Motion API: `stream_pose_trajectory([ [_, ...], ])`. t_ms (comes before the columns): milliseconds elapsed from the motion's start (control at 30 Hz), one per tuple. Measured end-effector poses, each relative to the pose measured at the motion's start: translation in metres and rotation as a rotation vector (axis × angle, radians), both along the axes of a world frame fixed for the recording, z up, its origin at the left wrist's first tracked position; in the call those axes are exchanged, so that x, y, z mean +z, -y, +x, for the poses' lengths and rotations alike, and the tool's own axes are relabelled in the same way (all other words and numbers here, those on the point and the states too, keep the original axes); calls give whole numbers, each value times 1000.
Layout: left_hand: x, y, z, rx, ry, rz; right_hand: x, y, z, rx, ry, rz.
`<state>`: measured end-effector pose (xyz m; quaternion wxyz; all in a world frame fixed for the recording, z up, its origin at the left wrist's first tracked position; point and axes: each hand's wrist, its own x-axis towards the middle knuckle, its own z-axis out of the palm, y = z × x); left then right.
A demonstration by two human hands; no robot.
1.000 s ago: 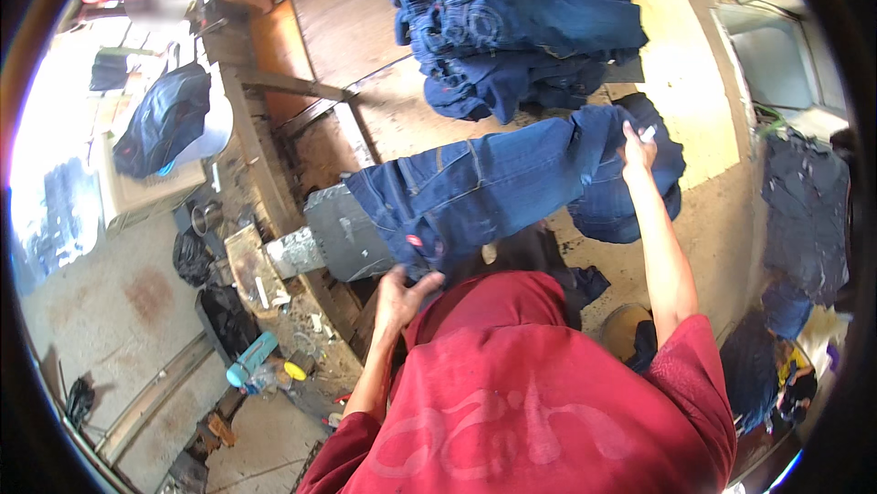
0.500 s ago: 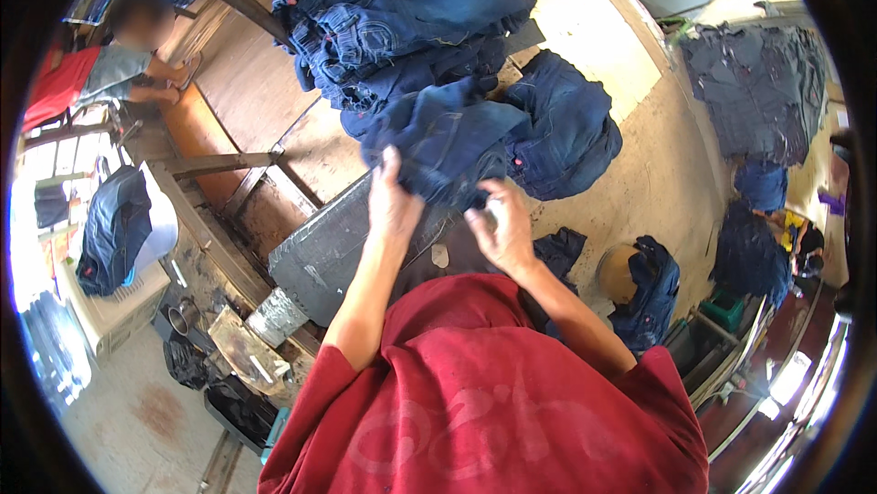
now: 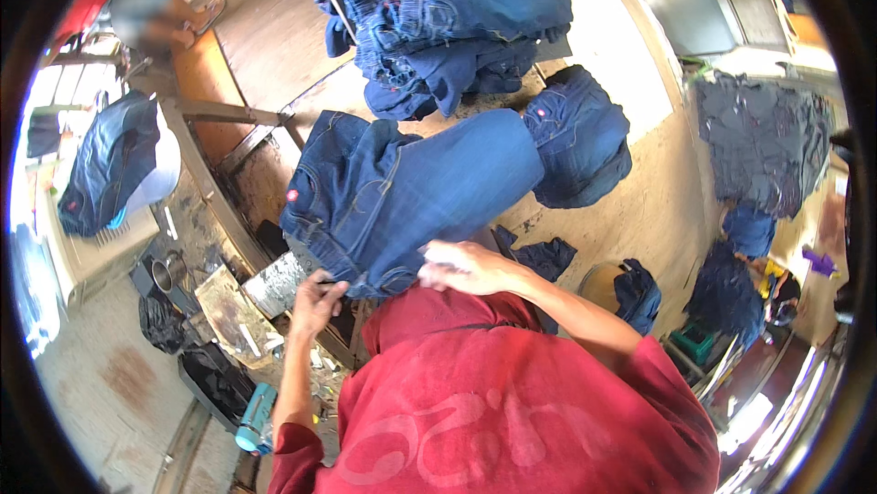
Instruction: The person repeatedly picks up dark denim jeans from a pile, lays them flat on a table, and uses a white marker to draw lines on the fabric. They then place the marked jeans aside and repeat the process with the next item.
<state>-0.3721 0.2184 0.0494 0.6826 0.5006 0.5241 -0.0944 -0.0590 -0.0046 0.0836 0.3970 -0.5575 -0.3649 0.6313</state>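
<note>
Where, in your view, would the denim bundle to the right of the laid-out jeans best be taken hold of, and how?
I'd probably grip the denim bundle by its rounded right edge, bringing the right hand in from the right: that side looks free, whereas its left side meets the laid-out jeans.

Up on your head, the left wide fisheye peers steeply down over your red shirt (image 3: 521, 394), your left hand (image 3: 315, 302) and right hand (image 3: 464, 268) close below, the floor (image 3: 658, 247) spreading farther off, and straight edges bowing toward the dark round rim
</note>
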Motion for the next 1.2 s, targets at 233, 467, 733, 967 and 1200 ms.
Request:
stream_pose_trajectory([
  [233, 72, -99, 58, -364, -273, 1334, 34, 1, 20, -372, 655, -243],
  [467, -28, -46, 295, -895, -12, 735, 10, -37, 4, -485, 1057, 227],
  [733, -109, -100, 316, -846, 494, 1010, -25, -87, -24, -440, 1215, 182],
  [967, -128, -91, 317, -633, 600, 1324, -41, -125, -22, -360, 1276, 63],
  [1200, -129, -88, 317, -598, 516, 1313, -2, -83, -37, -299, 1280, 44],
])
